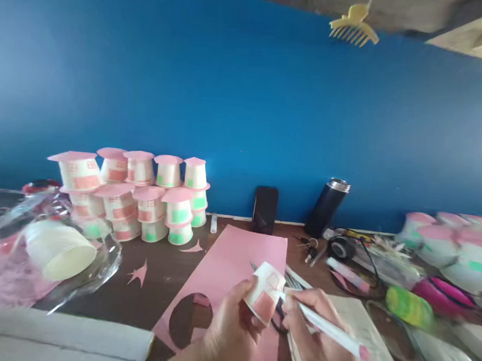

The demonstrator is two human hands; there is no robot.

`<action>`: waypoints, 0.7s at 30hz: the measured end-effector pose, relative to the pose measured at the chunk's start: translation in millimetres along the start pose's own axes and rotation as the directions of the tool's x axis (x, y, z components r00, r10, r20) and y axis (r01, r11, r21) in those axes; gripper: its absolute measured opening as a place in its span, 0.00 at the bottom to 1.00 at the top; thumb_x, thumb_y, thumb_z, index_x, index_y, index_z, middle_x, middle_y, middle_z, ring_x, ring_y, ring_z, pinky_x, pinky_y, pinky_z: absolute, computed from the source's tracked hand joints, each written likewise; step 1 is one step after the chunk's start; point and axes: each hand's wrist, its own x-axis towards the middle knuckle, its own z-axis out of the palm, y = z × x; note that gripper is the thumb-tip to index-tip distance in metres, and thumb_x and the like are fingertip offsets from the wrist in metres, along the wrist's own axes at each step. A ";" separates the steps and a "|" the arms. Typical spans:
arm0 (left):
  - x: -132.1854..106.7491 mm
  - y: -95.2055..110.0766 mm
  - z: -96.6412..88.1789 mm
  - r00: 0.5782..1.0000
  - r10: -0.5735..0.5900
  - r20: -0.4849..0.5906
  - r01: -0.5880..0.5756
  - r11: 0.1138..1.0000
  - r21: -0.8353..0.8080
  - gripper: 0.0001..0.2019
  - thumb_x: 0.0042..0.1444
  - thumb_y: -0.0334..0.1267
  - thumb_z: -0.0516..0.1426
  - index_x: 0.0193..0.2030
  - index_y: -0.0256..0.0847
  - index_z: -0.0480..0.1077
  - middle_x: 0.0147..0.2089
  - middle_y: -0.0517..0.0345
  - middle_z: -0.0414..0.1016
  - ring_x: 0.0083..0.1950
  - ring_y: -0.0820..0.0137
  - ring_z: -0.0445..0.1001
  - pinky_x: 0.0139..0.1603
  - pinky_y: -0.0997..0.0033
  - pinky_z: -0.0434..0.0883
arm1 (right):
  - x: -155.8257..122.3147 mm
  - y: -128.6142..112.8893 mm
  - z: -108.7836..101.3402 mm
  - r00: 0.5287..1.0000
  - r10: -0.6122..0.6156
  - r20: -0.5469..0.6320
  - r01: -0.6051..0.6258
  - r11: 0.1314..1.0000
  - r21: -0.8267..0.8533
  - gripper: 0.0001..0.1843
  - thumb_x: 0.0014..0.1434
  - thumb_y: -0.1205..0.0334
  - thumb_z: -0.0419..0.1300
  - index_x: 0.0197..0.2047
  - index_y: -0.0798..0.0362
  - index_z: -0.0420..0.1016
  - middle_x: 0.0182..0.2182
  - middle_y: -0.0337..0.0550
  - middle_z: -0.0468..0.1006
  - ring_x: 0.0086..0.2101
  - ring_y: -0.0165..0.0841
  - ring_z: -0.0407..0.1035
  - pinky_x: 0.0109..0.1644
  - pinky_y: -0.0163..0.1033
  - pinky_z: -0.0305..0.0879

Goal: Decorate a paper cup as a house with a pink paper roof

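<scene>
My left hand point(231, 332) grips a white paper cup point(265, 289) tilted on its side. The cup carries a coloured pink-red patch and a drawn outline like a window. In my right hand point(321, 338) is a white marker point(332, 332) with a pink end, its tip at the cup's wall by the outline. Beneath both hands lies a sheet of pink paper point(240, 256) with a round hole cut in it. Scissors point(296, 281) rest on the paper, partly hidden by the cup and my right hand.
Stacked decorated cups with pink tops point(139, 169) stand at the left. Nearer is a plastic bag of plain cups point(57, 251). A phone point(265, 209) and a black bottle point(326, 208) lean against the blue wall. Clutter, a pink pouch point(444, 296) and more cups point(441, 244) fill the right.
</scene>
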 end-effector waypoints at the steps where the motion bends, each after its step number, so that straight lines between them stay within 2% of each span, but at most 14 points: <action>1: -1.3 0.5 -0.3 1.000 -0.001 0.004 0.001 1.000 -0.006 0.05 0.57 0.34 0.59 0.34 0.33 0.70 0.29 0.57 0.73 0.28 0.75 0.73 0.26 0.78 0.69 | 0.4 -0.8 1.2 1.000 0.005 -0.006 -0.005 1.000 0.000 0.05 0.62 0.58 0.57 0.35 0.48 0.71 0.22 0.32 0.74 0.21 0.27 0.70 0.25 0.29 0.65; 10: -3.7 1.1 -2.4 0.999 0.005 0.049 -0.004 1.000 -0.023 0.05 0.56 0.34 0.60 0.35 0.32 0.71 0.30 0.56 0.75 0.29 0.73 0.75 0.27 0.78 0.71 | -1.3 -3.8 3.2 0.998 0.052 -0.034 -0.051 0.998 0.024 0.07 0.61 0.55 0.58 0.34 0.48 0.70 0.20 0.34 0.74 0.21 0.30 0.71 0.21 0.30 0.65; 14: -0.1 0.7 -2.7 1.000 -0.015 0.019 0.016 0.999 -0.039 0.05 0.55 0.33 0.61 0.35 0.33 0.70 0.29 0.56 0.75 0.27 0.73 0.75 0.22 0.79 0.68 | 0.7 -6.6 -1.0 0.991 0.051 -0.126 -0.046 0.998 0.043 0.06 0.61 0.56 0.58 0.36 0.48 0.70 0.23 0.36 0.76 0.22 0.31 0.74 0.19 0.28 0.66; 17: 2.1 -0.4 -4.3 1.000 -0.009 0.012 0.010 0.999 -0.042 0.06 0.54 0.33 0.62 0.37 0.34 0.70 0.31 0.55 0.76 0.29 0.72 0.76 0.25 0.78 0.71 | 3.2 -8.7 -1.4 0.978 0.090 -0.186 -0.079 0.995 0.064 0.07 0.60 0.54 0.59 0.36 0.48 0.70 0.23 0.36 0.76 0.22 0.31 0.73 0.19 0.29 0.65; 21: 2.4 -1.8 -6.7 1.000 -0.001 0.029 0.001 1.000 -0.031 0.06 0.53 0.33 0.62 0.33 0.35 0.68 0.27 0.59 0.73 0.25 0.75 0.73 0.22 0.80 0.68 | 5.3 -5.9 0.7 0.986 0.056 -0.159 -0.044 0.996 0.077 0.06 0.61 0.56 0.58 0.35 0.48 0.70 0.23 0.36 0.76 0.22 0.30 0.73 0.22 0.30 0.68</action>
